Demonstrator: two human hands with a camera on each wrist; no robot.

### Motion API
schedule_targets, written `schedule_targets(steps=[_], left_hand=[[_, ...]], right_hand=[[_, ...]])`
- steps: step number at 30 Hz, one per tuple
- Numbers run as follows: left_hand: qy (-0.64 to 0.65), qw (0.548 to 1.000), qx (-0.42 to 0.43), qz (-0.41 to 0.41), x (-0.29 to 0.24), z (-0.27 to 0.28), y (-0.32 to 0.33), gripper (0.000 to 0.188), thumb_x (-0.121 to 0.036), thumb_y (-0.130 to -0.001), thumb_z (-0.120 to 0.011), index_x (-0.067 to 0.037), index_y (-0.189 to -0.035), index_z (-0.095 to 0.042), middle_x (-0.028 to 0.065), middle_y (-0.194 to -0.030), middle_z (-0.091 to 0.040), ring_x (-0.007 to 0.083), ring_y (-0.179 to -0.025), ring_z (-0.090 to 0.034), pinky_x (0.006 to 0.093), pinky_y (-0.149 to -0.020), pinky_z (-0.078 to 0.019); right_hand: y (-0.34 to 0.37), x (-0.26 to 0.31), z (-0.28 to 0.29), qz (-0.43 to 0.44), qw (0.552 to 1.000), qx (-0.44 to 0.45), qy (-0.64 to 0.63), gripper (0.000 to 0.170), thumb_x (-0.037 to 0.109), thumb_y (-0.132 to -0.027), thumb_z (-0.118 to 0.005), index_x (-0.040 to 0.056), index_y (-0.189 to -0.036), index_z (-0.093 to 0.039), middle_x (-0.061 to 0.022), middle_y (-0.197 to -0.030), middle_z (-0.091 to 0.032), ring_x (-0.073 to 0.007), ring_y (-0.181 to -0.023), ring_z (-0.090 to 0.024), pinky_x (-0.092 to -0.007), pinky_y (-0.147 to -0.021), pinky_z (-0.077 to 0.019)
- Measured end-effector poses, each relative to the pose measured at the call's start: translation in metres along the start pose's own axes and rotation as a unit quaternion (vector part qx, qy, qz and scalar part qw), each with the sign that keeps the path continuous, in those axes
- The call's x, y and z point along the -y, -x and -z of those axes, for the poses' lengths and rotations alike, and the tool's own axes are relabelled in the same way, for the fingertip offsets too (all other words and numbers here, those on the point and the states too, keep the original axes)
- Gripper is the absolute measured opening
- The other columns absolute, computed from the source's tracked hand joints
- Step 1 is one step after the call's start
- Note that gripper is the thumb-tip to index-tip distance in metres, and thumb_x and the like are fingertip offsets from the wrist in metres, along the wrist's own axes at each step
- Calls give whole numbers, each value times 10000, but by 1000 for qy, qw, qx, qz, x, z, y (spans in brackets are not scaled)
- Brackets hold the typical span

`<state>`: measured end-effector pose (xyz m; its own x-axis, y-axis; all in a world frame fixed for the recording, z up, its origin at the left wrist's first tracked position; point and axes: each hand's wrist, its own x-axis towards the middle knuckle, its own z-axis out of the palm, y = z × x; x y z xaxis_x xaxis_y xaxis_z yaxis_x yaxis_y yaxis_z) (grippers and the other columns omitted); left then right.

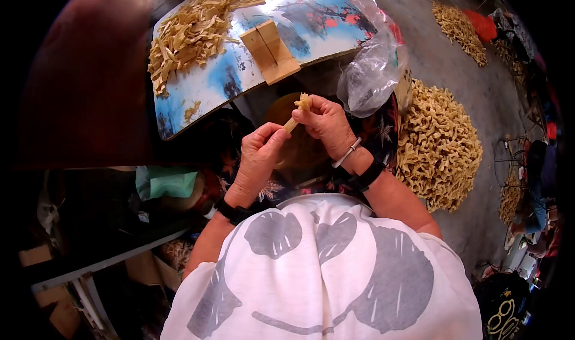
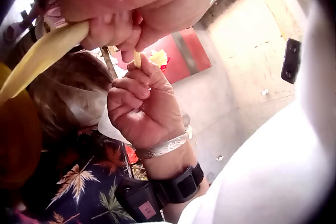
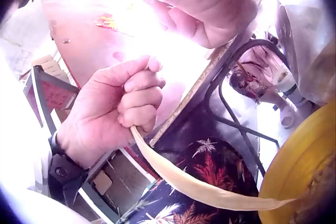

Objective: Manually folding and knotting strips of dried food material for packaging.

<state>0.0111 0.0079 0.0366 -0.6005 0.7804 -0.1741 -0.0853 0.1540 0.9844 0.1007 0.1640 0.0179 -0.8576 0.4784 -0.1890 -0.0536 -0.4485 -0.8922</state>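
In the head view both hands meet over the lap, in front of the table edge. My left hand [image 1: 259, 159] pinches a pale yellow strip [image 1: 290, 125] near its lower end. Above it, my right hand [image 1: 328, 126] holds the strip's upper part between thumb and fingers, where a crumpled yellow end [image 1: 303, 102] sticks out. In the right wrist view the left hand [image 3: 113, 100] has its fingers curled round the strip, and a long flat tail [image 3: 189, 183] hangs from the fist toward a yellow basin [image 3: 286, 166].
A painted tabletop [image 1: 203, 103] bears a heap of loose strips [image 1: 191, 38] and a slotted wooden block [image 1: 269, 51]. A clear plastic bag [image 1: 368, 82] hangs at its right corner. On the floor at right lies a large pile of knotted pieces [image 1: 440, 148], with another pile [image 1: 458, 32] farther back.
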Motion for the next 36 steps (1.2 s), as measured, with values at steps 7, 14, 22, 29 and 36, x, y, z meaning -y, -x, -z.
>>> schedule_targets(steps=[7,14,22,29,36], left_hand=[[33,999,17,28,-13,11,-26,180,-193,-980,-591,-40,-915,-659,-108,-629,-407,-4,-510,-304,180,-457,-223],[-114,987,-14,-112,-39,34,-85,196,-186,-973,-601,-20,-893,-667,-80,-663,-489,25,-527,-386,195,-476,-302],[-239,951,-110,-165,-47,54,-152,178,-160,-941,-615,4,-911,-677,-10,-651,-580,56,-570,-494,236,-521,-413],[-245,938,-152,-191,-20,50,-179,188,-172,-936,-615,-1,-935,-693,-5,-663,-595,60,-610,-515,252,-556,-433],[-8,992,-112,-56,-20,66,-160,210,-178,-969,-572,-1,-953,-684,-41,-650,-520,55,-562,-431,243,-512,-356]], right_hand=[[-26,18,1,18,990,47,129,163,249,-966,-623,90,-933,-616,58,-667,-514,-16,-542,-433,-179,-474,-336],[-76,48,-3,111,975,1,193,249,280,-976,-599,35,-939,-628,11,-628,-587,-58,-529,-531,-226,-506,-446],[-139,59,-8,253,890,-100,366,225,244,-970,-586,25,-923,-603,-133,-691,-652,-259,-621,-655,-356,-570,-503],[-157,39,-2,293,782,-131,535,157,226,-907,-609,69,-900,-592,-180,-816,-648,-392,-798,-634,-478,-679,-497],[-127,39,16,300,769,-126,551,152,195,-910,-598,46,-887,-589,-180,-805,-648,-395,-791,-633,-481,-689,-497]])
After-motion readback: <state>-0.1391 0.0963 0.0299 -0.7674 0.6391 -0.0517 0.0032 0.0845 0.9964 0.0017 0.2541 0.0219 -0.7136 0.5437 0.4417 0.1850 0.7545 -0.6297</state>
